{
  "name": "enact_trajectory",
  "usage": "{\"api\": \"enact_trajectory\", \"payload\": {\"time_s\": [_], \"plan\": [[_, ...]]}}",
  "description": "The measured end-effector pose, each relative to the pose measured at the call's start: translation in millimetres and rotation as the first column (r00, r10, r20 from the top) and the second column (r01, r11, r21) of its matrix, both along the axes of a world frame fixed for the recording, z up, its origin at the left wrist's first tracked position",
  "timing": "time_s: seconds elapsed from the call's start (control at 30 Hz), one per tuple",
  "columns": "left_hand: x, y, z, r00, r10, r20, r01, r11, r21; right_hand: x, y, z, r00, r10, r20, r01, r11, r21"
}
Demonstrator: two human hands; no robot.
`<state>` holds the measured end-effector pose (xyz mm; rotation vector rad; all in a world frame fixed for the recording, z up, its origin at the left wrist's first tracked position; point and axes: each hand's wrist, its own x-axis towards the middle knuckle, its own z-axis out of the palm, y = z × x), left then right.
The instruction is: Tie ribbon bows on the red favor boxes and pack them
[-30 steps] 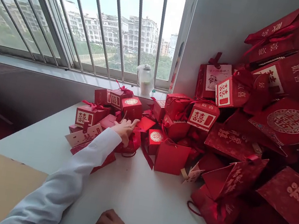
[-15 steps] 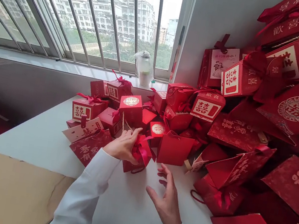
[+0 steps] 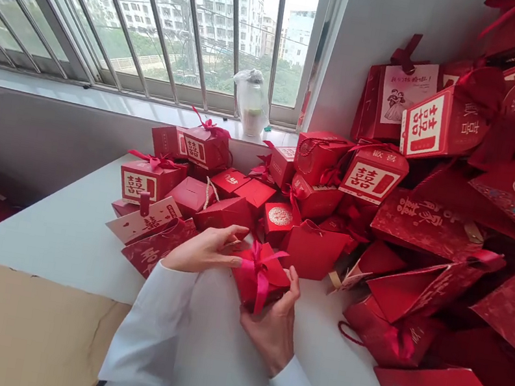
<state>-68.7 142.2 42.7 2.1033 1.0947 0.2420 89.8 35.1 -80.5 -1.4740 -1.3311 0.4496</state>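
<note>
Head camera: both white-sleeved forearms reach up from the lower edge over the tabletop (image 3: 217, 377), and the hands meet around a red ribboned box (image 3: 277, 277). The left hand (image 3: 208, 249) bends rightward at the wrist, its fingers stretched out and slightly parted, its thumb at the box's left edge by the bow (image 3: 260, 271); whether it pinches the ribbon I cannot tell. The right hand (image 3: 272, 327) clasps the box from the near right side, palm upward. The box sits just in front of the heap, bow side facing up, one ribbon tail pointing far right, another hanging toward the person; it looks nearly cubic, with no clear long axis. Half a second ago it lay farther left and the right hand was spread, apart from it. Behind, the rope-handled box (image 3: 227, 214) has tipped over, its round emblem now out of sight.
</note>
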Motion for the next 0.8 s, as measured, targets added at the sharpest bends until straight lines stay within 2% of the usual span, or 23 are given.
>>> {"api": "enact_trajectory", "payload": {"time_s": [0.17, 0.23, 0.3, 0.37, 0.43, 0.5, 0.57, 0.67, 0.8], "plan": [[-12, -5, 6.8, 0.99, -0.018, -0.143, 0.025, 0.999, 0.049, 35, -41, -5.2, 0.988, 0.138, -0.073, -0.132, 0.988, 0.081], [-5, -13, 8.1, 0.977, 0.048, -0.209, -0.015, 0.988, 0.154, 51, -57, -3.2, 0.982, 0.166, -0.086, -0.159, 0.983, 0.089], [10, -22, 8.7, 0.973, 0.088, -0.211, -0.025, 0.958, 0.286, 64, -67, -1.2, 0.978, 0.193, -0.079, -0.184, 0.977, 0.105], [27, -28, 8.5, 0.987, 0.017, -0.161, 0.042, 0.932, 0.36, 75, -73, -1.5, 0.977, 0.21, -0.024, -0.206, 0.974, 0.098], [44, -33, 7.0, 0.983, -0.15, -0.106, 0.179, 0.918, 0.353, 84, -76, -3.7, 0.976, 0.215, 0.005, -0.215, 0.975, 0.052], [59, -35, 3.2, 0.945, -0.319, -0.068, 0.324, 0.892, 0.314, 91, -79, -5.6, 0.975, 0.221, -0.02, -0.222, 0.975, -0.013], [71, -36, -2.8, 0.904, -0.424, -0.048, 0.42, 0.863, 0.282, 96, -82, -4.6, 0.973, 0.226, -0.052, -0.229, 0.972, -0.051], [85, -40, -12.5, 0.892, -0.453, -0.006, 0.436, 0.855, 0.28, 99, -87, 3.1, 0.973, 0.224, -0.062, -0.227, 0.973, -0.045], [102, -49, -18.8, 0.939, -0.342, 0.04, 0.32, 0.909, 0.266, 100, -88, 18.7, 0.978, 0.12, -0.173, -0.123, 0.992, -0.004]]}}
